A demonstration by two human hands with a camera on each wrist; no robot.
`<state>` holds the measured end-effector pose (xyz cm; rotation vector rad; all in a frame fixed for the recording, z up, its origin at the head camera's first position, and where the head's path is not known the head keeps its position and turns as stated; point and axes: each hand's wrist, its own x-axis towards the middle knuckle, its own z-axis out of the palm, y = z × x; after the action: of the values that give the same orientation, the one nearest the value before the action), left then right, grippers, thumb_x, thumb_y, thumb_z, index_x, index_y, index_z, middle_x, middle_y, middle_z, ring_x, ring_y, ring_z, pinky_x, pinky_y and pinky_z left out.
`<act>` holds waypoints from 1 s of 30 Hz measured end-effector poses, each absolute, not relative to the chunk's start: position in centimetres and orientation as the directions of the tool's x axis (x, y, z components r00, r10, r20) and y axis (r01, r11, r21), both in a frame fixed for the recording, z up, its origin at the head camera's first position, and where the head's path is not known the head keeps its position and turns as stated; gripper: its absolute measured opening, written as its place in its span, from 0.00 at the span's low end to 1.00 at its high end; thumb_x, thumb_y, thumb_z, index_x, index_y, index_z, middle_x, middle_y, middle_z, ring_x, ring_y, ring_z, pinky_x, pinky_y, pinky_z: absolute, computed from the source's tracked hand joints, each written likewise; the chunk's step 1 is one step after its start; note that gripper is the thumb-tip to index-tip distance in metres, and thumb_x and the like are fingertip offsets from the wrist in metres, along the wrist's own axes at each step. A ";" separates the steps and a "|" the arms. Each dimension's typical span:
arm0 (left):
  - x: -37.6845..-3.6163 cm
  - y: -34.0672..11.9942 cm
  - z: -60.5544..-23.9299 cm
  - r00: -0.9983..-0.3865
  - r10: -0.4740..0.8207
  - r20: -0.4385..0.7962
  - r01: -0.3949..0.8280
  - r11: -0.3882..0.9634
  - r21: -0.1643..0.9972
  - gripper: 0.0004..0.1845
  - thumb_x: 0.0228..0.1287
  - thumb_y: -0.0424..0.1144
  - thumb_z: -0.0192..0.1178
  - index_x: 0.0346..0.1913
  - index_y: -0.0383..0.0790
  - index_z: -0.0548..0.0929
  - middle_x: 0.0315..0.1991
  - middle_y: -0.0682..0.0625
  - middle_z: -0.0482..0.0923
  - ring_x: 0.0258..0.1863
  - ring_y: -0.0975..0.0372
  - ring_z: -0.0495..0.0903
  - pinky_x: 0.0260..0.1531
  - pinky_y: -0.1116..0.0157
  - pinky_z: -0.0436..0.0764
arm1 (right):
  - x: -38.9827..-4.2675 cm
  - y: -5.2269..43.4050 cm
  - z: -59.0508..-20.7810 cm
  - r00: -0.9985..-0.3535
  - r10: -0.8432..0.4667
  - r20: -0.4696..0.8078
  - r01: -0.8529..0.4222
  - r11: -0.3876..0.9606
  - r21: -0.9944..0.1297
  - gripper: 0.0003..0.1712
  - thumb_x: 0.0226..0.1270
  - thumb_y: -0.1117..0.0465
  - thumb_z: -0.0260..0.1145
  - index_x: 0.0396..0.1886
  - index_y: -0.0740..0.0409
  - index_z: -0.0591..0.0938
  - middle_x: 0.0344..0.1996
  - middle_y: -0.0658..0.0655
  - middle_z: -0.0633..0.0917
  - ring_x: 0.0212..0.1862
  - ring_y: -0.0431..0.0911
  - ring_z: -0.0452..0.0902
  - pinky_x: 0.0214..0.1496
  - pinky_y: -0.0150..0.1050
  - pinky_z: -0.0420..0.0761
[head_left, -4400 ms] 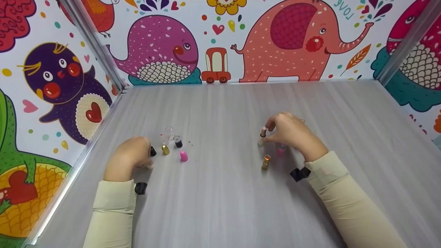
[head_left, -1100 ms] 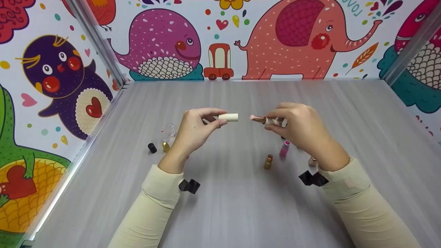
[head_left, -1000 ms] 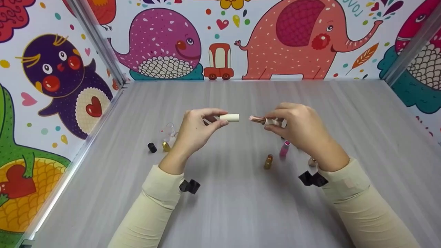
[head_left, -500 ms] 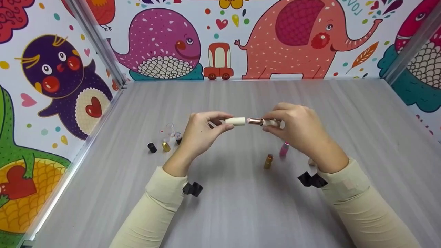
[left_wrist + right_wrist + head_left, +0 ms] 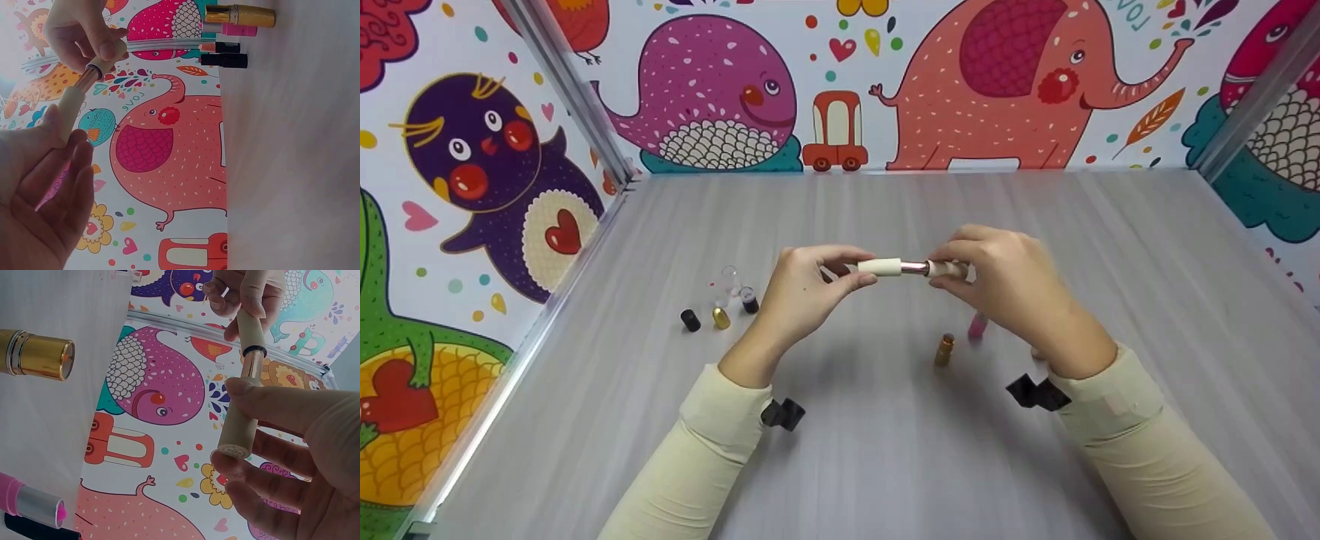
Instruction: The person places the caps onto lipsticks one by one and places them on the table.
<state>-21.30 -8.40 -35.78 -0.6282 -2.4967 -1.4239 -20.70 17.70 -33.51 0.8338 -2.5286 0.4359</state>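
Above the middle of the table, my left hand [image 5: 814, 289] pinches a cream lipstick cap [image 5: 880, 267] between thumb and fingers. My right hand [image 5: 1005, 277] grips the cream base of a lipstick [image 5: 949, 268], held level and facing the cap. The lipstick's tip is hidden inside the cap's mouth, while a stretch of shiny rose-gold tube [image 5: 915, 268] shows between cap and base. In the right wrist view, fingers and thumb hold the round-ended base [image 5: 237, 430]. The left wrist view shows the cap [image 5: 70, 107] lined up with the tube.
Left on the table are a black cap [image 5: 690, 321], a gold cap [image 5: 721, 318], a clear-topped black cap [image 5: 748, 300] and clear pieces [image 5: 729, 279]. Uncapped gold [image 5: 944, 350] and pink [image 5: 977, 327] lipsticks stand near my right arm, with black lipsticks [image 5: 223, 60] beyond. Printed panels wall the table.
Earlier both hands were down at the table, the right at an upright lipstick. Since then they lifted cap and lipstick; the cap moved right, the gap closed, and the tip went inside.
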 end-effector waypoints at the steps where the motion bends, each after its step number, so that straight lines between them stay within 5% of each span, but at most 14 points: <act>1: -21.3 -8.4 -35.8 -0.890 0.263 0.373 0.455 0.448 0.770 0.12 0.65 0.40 0.77 0.50 0.44 0.94 0.40 0.55 0.92 0.36 0.63 0.86 0.34 0.62 0.85 | -20.7 17.7 -33.5 -0.719 -0.484 0.499 -0.622 0.767 -0.154 0.17 0.52 0.61 0.89 0.42 0.56 0.94 0.33 0.53 0.89 0.31 0.47 0.84 0.35 0.43 0.88; 30: -21.0 -7.9 -35.9 -0.866 0.321 0.384 0.494 0.421 0.761 0.11 0.66 0.39 0.76 0.49 0.43 0.94 0.40 0.54 0.92 0.34 0.65 0.86 0.35 0.63 0.86 | -20.1 17.0 -33.4 -0.582 -0.571 0.579 -0.716 0.697 -0.032 0.17 0.51 0.62 0.89 0.41 0.57 0.94 0.32 0.53 0.88 0.33 0.46 0.83 0.36 0.41 0.89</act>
<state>-21.05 -7.93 -35.93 -0.7223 -2.4917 -1.4277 -20.14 17.02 -33.36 0.9840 -2.3656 0.3555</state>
